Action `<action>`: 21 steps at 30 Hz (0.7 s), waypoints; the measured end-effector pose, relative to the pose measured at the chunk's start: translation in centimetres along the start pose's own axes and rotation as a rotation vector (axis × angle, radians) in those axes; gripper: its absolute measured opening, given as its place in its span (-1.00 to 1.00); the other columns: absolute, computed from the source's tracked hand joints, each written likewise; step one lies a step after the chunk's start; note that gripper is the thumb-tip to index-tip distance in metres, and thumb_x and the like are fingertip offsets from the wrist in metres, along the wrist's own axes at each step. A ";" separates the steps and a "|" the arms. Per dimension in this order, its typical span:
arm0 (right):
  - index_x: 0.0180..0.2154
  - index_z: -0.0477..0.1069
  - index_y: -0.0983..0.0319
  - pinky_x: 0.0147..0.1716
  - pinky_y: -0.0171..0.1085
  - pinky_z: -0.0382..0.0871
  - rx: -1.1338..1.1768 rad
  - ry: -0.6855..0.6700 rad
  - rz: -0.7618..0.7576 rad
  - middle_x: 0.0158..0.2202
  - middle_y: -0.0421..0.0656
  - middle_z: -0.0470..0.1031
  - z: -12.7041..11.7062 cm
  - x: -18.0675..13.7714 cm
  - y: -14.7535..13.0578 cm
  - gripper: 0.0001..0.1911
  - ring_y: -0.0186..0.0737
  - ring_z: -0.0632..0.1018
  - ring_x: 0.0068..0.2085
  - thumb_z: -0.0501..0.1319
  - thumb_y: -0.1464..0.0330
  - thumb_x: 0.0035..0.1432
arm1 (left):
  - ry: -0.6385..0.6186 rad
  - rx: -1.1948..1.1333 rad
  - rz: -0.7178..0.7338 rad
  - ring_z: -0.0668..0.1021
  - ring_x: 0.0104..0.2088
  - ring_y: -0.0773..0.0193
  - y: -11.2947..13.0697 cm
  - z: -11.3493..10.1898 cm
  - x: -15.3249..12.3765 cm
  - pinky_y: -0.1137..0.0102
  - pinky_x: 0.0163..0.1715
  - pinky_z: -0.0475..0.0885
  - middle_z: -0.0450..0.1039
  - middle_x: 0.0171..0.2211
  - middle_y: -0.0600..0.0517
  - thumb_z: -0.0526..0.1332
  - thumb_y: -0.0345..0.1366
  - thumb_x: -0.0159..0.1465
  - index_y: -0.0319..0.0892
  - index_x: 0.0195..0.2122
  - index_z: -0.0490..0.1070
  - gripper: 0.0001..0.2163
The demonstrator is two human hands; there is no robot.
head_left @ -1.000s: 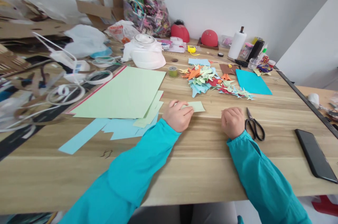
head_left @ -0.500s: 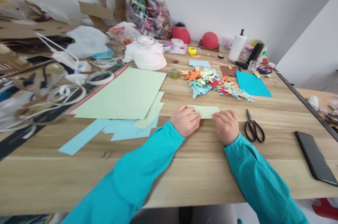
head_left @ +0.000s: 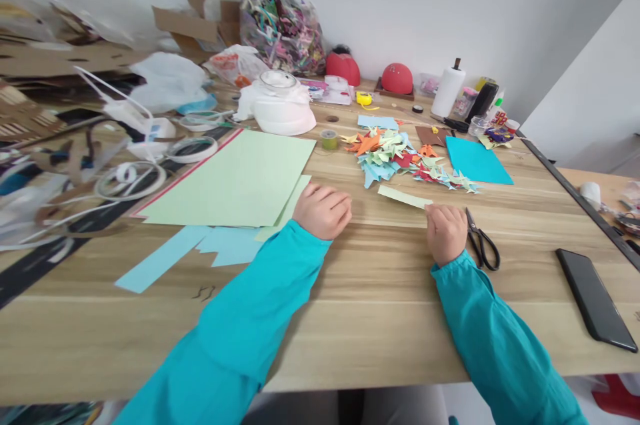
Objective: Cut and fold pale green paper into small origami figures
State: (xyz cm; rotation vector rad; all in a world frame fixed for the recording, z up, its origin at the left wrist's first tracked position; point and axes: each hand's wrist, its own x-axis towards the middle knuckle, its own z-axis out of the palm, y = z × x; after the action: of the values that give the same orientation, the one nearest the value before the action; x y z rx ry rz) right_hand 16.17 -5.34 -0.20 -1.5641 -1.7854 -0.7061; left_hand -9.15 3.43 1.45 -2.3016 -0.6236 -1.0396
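A narrow, pale green paper strip [head_left: 404,197] lies in front of me, right of centre, over the wood-grain tabletop [head_left: 370,318]. Its long axis runs mostly left to right, the left end tilted a little farther away from me. I cannot tell whether it rests flat or is slightly lifted.

The strip reaches out leftward from the fingers of my right hand [head_left: 447,231], which are curled, grasping its right end. So my right hand is the nearer one, touching it; the strip's other end is free and points toward my left side.

My left hand [head_left: 324,210] sits well apart from that free end, with bare wood between. Its fingers are bent inward, knuckles up; I cannot tell whether they grasp anything. It is beside the right edge of a large, pale green rectangular paper sheet [head_left: 235,178], partly hiding smaller green pieces there.

Just right of my right hand are black-handled metal scissors [head_left: 483,241], blades pointing away from me. Beyond the strip lies a heap of small, pointed, folded paper shapes [head_left: 387,151] in orange, green, blue and red, near a flat turquoise sheet [head_left: 477,159].
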 end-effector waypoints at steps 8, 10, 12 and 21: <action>-0.27 0.45 0.22 -0.08 -0.18 0.15 0.160 -0.067 -0.241 -0.27 -0.15 0.56 0.2 -0.2 -2.9 -0.81 -0.22 0.45 -0.17 0.10 0.50 0.13 | -0.010 -0.161 0.050 0.47 -0.28 0.22 5.1 0.3 1.3 0.28 -0.26 0.26 0.55 -0.30 0.03 0.18 -0.34 0.18 -0.19 -0.29 0.44 -0.89; -0.25 0.45 0.22 -0.06 -0.17 0.14 0.168 -0.079 -0.264 -0.27 -0.15 0.55 0.1 -0.3 -3.5 -0.81 -0.22 0.44 -0.16 0.09 0.50 0.14 | -0.021 -0.177 0.071 0.46 -0.34 0.27 6.2 0.6 1.5 0.31 -0.29 0.25 0.55 -0.36 0.05 0.13 -0.42 0.20 -0.20 -0.35 0.44 -0.90; -0.24 0.44 0.22 -0.05 -0.17 0.14 0.176 -0.089 -0.300 -0.26 -0.15 0.55 0.1 -0.3 -3.8 -0.81 -0.23 0.44 -0.16 0.08 0.50 0.15 | -0.056 -0.173 0.064 0.45 -0.37 0.29 6.8 0.8 1.5 0.31 -0.32 0.24 0.53 -0.41 0.02 0.08 -0.45 0.22 -0.22 -0.40 0.43 -0.86; -0.32 0.42 0.22 -0.06 -0.15 0.14 0.170 -0.095 -0.294 -0.32 -0.16 0.55 -0.1 -0.1 -3.6 -0.85 -0.21 0.45 -0.21 0.09 0.50 0.11 | -0.080 -0.191 0.070 0.44 -0.35 0.27 5.7 0.7 1.1 0.27 -0.31 0.19 0.51 -0.46 0.03 0.06 -0.40 0.22 -0.16 -0.43 0.42 -0.83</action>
State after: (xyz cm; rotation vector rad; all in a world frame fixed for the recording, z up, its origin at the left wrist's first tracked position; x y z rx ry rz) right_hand 12.67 -5.99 -0.16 -1.2563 -2.1138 -0.6032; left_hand -4.70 -0.23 0.35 -2.5218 -0.4892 -1.0175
